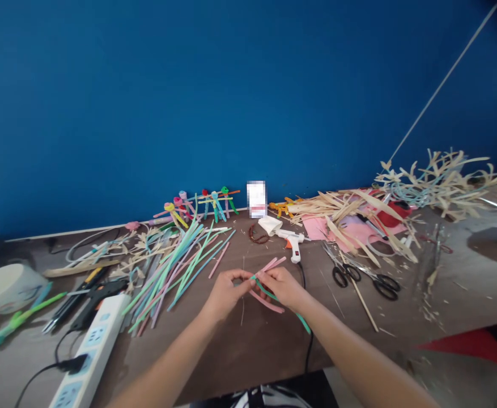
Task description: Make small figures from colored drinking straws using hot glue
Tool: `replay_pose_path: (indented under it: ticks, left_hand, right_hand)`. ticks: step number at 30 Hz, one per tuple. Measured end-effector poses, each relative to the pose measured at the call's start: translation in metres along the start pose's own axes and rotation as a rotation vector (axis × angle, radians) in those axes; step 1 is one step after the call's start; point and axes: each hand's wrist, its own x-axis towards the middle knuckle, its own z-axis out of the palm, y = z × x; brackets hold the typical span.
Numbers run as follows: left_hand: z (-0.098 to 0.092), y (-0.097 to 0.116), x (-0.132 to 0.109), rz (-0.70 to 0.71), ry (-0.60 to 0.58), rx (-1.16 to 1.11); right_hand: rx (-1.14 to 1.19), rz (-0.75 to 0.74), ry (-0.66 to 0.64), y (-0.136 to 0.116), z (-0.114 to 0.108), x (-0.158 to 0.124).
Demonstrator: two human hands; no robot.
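Both hands meet over the front middle of the table. My left hand [230, 292] is closed, thumb and forefinger pinching where pipe cleaners cross. Closed on the same bundle is my right hand [283, 288], to its right. A green pipe cleaner [302, 323] runs out below the right hand. Pink pipe cleaners [271, 306] curve beneath the fingers, and pink ends stick up beyond them. Exactly how the green and pink strands are joined is hidden by the fingers. Left of my hands lies a heap of pastel pipe cleaners [175, 272].
A white glue gun [296, 242] lies beyond my right hand, its cord trailing down beside the wrist. Scissors [385, 283] lie at right, near pale dried strips [350, 212]. Small pipe-cleaner figures [215, 204] line the blue wall. A power strip [93, 345] stands at left.
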Motion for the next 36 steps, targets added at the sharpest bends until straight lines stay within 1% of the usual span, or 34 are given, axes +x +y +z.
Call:
replay_pose_path:
  ticks: [3, 8, 10, 12, 14, 17, 19, 22, 24, 25, 27, 31, 36]
  left_hand:
    - [-0.002, -0.001, 0.001, 0.024, 0.022, 0.068]
    - [-0.003, -0.002, 0.001, 0.062, 0.022, 0.125]
    - [-0.002, -0.001, 0.0, 0.071, 0.019, 0.147]
    - [-0.002, 0.001, -0.001, 0.064, 0.007, 0.138]
    - [-0.002, 0.002, -0.002, 0.041, -0.016, 0.083]
    - [-0.003, 0.0, -0.003, -0.001, -0.043, -0.058]
    - [-0.002, -0.004, -0.003, -0.051, -0.077, -0.202]
    - [0.0, -0.009, -0.002, -0.151, -0.162, -0.438]
    - [0.002, -0.011, -0.001, -0.196, -0.182, -0.523]
    - [0.003, -0.011, -0.001, -0.204, -0.17, -0.531]
    - [0.004, -0.008, -0.001, -0.196, -0.116, -0.483]
    - [0.002, -0.003, -0.001, -0.135, -0.011, -0.307]
    - [0.0, -0.005, -0.002, -0.097, -0.001, -0.203]
  right_hand:
    - [-0.069, -0.072, 0.038, 0.0, 0.0, 0.0]
    - [-0.074, -0.207, 0.151, -0.001, 0.004, 0.001]
    - [-0.072, -0.199, 0.183, 0.0, 0.006, 0.001]
    - [-0.007, -0.166, 0.193, -0.001, 0.007, 0.001]
    - [0.103, -0.122, 0.18, -0.002, 0.008, 0.0]
    - [0.265, -0.06, 0.136, -0.006, 0.008, -0.001]
    - [0.346, -0.058, 0.099, -0.007, 0.007, -0.001]
    - [0.454, -0.073, 0.034, -0.007, 0.007, 0.0]
    - [0.515, -0.048, 0.0, -0.006, 0.006, 0.001]
    - [0.529, -0.032, -0.007, -0.006, 0.005, 0.002]
    - [0.506, -0.021, 0.001, -0.006, 0.003, 0.002]
    - [0.37, -0.057, 0.059, -0.01, -0.003, 0.001]
    - [0.259, -0.076, 0.133, -0.007, -0.004, 0.001]
